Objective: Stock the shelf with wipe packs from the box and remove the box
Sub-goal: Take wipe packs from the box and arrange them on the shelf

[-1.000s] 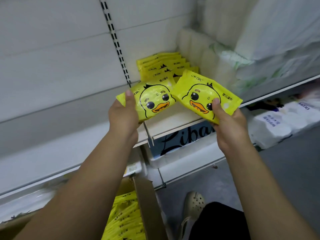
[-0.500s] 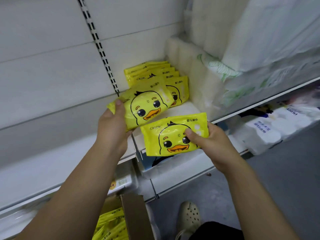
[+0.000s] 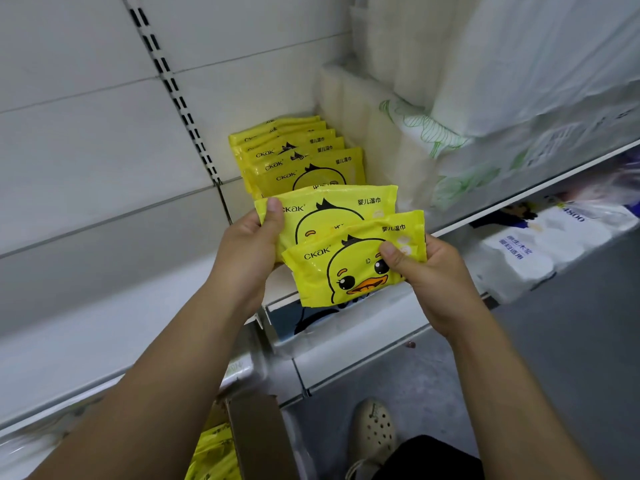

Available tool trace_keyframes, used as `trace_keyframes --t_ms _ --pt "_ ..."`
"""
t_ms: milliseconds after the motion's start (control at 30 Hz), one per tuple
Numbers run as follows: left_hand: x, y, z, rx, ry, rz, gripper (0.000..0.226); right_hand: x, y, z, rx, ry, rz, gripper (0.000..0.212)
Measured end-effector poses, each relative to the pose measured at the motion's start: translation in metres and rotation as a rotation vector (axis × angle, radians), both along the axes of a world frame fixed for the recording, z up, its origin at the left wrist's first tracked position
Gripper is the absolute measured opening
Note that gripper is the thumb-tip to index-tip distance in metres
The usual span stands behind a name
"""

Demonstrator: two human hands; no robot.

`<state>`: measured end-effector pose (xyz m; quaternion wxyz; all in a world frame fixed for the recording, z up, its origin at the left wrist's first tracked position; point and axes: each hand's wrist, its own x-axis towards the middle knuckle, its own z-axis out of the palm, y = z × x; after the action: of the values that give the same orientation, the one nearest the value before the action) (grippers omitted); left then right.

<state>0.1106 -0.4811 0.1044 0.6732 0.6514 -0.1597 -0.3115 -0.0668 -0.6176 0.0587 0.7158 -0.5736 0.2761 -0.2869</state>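
My left hand (image 3: 247, 242) grips a yellow duck-print wipe pack (image 3: 343, 206) by its left end, standing just in front of a row of several like packs (image 3: 298, 157) on the white shelf (image 3: 277, 282). My right hand (image 3: 426, 268) pinches a second wipe pack (image 3: 332, 271) at its right end, overlapping the front of the first one. Below, between my arms, the cardboard box (image 3: 258, 434) shows its flap, with more yellow packs (image 3: 211, 455) inside.
Large white tissue bundles (image 3: 415, 133) fill the shelf right of the row. The lower shelf at right holds white paper packs (image 3: 526, 251). A slotted upright (image 3: 173, 88) runs up the back panel. My shoe (image 3: 374, 431) stands on the grey floor.
My left hand has set its pack upright behind the other and closer to the row. My right hand has brought its pack up and in, overlapping the first.
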Motion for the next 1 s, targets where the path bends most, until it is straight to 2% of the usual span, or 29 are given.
trace_keyframes --t_ms 233,633,733,833,933,1000 --pt "0.003 -0.015 -0.003 -0.056 0.050 0.020 0.027 0.001 -0.004 -0.005 0.061 -0.001 -0.016 0.032" --pt "0.014 -0.036 -0.020 -0.071 0.049 0.190 0.023 0.003 -0.012 -0.012 0.066 0.044 -0.072 0.036" --pt "0.019 -0.029 -0.022 0.056 -0.157 0.085 0.022 0.005 -0.013 -0.013 0.067 0.051 -0.059 0.036" --pt "0.036 -0.018 -0.022 0.305 -0.440 -0.081 0.031 0.006 -0.013 -0.013 0.065 0.060 -0.064 0.022" --pt "0.048 -0.019 -0.019 0.414 -0.645 -0.035 0.027 0.007 -0.013 -0.012 0.051 0.073 -0.077 0.016" --pt "0.049 -0.026 -0.016 0.428 -0.707 -0.010 0.017 0.008 -0.012 -0.012 0.046 0.079 -0.086 0.017"
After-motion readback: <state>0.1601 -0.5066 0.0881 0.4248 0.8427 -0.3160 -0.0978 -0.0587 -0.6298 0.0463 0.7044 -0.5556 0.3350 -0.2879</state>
